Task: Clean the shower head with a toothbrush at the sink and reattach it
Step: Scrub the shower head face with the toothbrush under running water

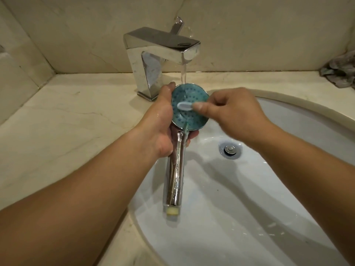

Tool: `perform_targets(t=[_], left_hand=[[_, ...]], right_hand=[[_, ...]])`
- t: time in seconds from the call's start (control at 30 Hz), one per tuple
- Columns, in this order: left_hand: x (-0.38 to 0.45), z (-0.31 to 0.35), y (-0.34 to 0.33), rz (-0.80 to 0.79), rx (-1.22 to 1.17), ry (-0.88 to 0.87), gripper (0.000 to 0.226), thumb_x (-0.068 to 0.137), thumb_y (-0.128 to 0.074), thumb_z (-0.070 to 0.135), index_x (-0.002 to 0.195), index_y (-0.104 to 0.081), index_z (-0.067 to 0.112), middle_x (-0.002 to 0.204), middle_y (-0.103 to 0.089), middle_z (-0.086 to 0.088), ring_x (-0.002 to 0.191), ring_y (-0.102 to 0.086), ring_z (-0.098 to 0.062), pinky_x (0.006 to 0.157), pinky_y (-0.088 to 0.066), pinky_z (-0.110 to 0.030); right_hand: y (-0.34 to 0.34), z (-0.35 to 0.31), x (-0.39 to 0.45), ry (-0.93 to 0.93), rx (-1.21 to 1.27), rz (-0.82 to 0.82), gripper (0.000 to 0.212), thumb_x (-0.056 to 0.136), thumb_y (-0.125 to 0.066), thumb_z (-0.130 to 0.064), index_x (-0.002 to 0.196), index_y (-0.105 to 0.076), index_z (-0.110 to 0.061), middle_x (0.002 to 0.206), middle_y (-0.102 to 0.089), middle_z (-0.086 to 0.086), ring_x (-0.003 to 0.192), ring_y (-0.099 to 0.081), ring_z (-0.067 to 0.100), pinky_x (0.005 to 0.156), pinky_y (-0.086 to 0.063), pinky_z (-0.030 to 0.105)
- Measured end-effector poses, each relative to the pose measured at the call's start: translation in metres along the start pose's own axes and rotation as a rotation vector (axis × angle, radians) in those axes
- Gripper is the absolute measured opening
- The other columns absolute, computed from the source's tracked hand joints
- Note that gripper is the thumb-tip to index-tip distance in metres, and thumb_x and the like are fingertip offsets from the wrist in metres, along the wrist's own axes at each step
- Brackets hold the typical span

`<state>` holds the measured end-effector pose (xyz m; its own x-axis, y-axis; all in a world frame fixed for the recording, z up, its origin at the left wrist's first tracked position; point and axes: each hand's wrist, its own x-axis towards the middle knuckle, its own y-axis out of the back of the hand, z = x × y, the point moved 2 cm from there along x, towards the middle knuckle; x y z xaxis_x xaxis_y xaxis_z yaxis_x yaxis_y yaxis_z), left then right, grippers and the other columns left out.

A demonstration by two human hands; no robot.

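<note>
Cream marble, veined with thin brown lines, makes up the countertop [57,120] and the wall behind it. No brand or writing can be read on anything; faint embossed marks run down the chrome handle, too blurred to make out.

From the left, the left hand [159,127] wraps its fingers and thumb around the neck of the shower head [189,106], gripping it where the round face meets the handle. That face is teal, dotted with nozzles, turned up toward the camera and held above the left rim of the sink [288,189]; the chrome handle slants down toward the viewer and ends in a pale yellowish fitting. Behind it stands the square chrome faucet [153,60], its lever raised — a stream of water [184,73] falls from the spout onto the upper part of the teal face.

The toothbrush [185,106] lies across the middle of the face, its white head pressed to the nozzles. The right hand [234,112] pinches it close to the head between curled fingers and thumb; the rest of the brush is hidden by that hand.

Lower in the white basin sits the metal drain plug [230,150]. At the far right a crumpled grey cloth [340,72] rests on the counter against the wall.
</note>
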<state>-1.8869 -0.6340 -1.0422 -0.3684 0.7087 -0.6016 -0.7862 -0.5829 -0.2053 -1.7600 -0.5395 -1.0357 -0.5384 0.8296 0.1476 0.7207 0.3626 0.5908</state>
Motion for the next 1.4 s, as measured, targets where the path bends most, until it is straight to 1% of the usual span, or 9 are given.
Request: perform_targets(t=[0.13,0.23,0.37,0.47,0.73,0.83,0.93,1.03,1.4], left_hand=[[0.002,0.000,0.001,-0.005,0.019,-0.011,0.077,0.090,-0.045,0.082,0.118,-0.075,0.017,0.094,-0.081,-0.010,0.077,-0.074,-0.024,0.070,-0.060,-0.031],[0.001,0.000,0.000,-0.011,0.015,-0.015,0.076,0.091,-0.044,0.081,0.118,-0.075,0.017,0.089,-0.081,-0.010,0.069,-0.075,-0.023,0.065,-0.058,-0.029],[-0.001,0.001,-0.001,-0.010,0.032,-0.017,0.075,0.092,-0.043,0.081,0.120,-0.074,0.018,0.097,-0.081,-0.010,0.078,-0.075,-0.025,0.057,-0.058,-0.027],[-0.001,0.001,0.000,-0.010,0.029,-0.022,0.074,0.092,-0.042,0.080,0.120,-0.074,0.018,0.098,-0.081,-0.011,0.083,-0.074,-0.025,0.055,-0.056,-0.025],[0.001,0.001,0.001,-0.019,0.014,-0.010,0.075,0.092,-0.043,0.081,0.118,-0.074,0.018,0.093,-0.081,-0.011,0.077,-0.074,-0.026,0.058,-0.058,-0.026],[0.002,0.001,0.002,-0.015,-0.015,0.011,0.077,0.089,-0.046,0.083,0.118,-0.075,0.018,0.096,-0.081,-0.011,0.075,-0.073,-0.027,0.067,-0.060,-0.031],[0.005,0.001,0.003,-0.026,-0.048,0.030,0.078,0.088,-0.047,0.083,0.118,-0.076,0.017,0.097,-0.081,-0.012,0.074,-0.073,-0.028,0.073,-0.060,-0.033],[0.006,0.000,0.004,-0.027,-0.075,0.053,0.079,0.086,-0.049,0.084,0.118,-0.076,0.018,0.100,-0.081,-0.013,0.080,-0.074,-0.030,0.091,-0.058,-0.038],[0.010,0.000,0.007,-0.040,-0.138,0.112,0.084,0.081,-0.052,0.087,0.119,-0.076,0.015,0.105,-0.080,-0.014,0.078,-0.072,-0.029,0.078,-0.058,-0.036]], right_hand=[[0.002,0.002,0.002,-0.011,0.032,0.064,0.038,0.082,-0.073,-0.054,0.072,-0.069,-0.017,0.072,-0.071,-0.002,0.056,-0.055,0.011,0.057,-0.048,0.036],[0.000,0.002,0.000,-0.008,-0.008,-0.010,0.039,0.082,-0.074,-0.051,0.070,-0.069,-0.015,0.049,-0.053,-0.011,0.041,-0.039,0.002,0.050,-0.035,0.028],[0.004,0.005,0.002,-0.037,0.067,0.088,0.039,0.083,-0.073,-0.052,0.071,-0.070,-0.015,0.047,-0.050,-0.012,0.040,-0.037,0.003,0.053,-0.034,0.026],[0.000,0.003,-0.002,-0.030,0.009,0.021,0.038,0.084,-0.072,-0.052,0.070,-0.068,-0.017,0.044,-0.047,-0.012,0.040,-0.038,0.003,0.048,-0.032,0.023],[0.001,0.002,-0.004,-0.027,-0.021,0.019,0.037,0.083,-0.072,-0.052,0.071,-0.070,-0.017,0.045,-0.049,-0.010,0.041,-0.038,0.004,0.050,-0.033,0.025],[0.007,0.006,-0.002,-0.050,0.070,0.091,0.037,0.084,-0.072,-0.051,0.072,-0.070,-0.016,0.049,-0.057,-0.016,0.038,-0.036,0.003,0.051,-0.033,0.025],[0.001,0.002,-0.009,-0.020,-0.038,-0.028,0.035,0.084,-0.070,-0.052,0.068,-0.067,-0.022,0.041,-0.048,-0.018,0.038,-0.038,0.003,0.043,-0.030,0.019],[0.006,0.006,-0.007,-0.030,0.027,0.052,0.036,0.085,-0.071,-0.050,0.068,-0.066,-0.019,0.039,-0.044,-0.016,0.036,-0.036,0.004,0.048,-0.030,0.024],[0.004,0.008,-0.012,-0.038,-0.005,-0.005,0.039,0.084,-0.070,-0.053,0.072,-0.068,-0.016,0.040,-0.043,-0.013,0.037,-0.034,0.005,0.047,-0.030,0.024]])
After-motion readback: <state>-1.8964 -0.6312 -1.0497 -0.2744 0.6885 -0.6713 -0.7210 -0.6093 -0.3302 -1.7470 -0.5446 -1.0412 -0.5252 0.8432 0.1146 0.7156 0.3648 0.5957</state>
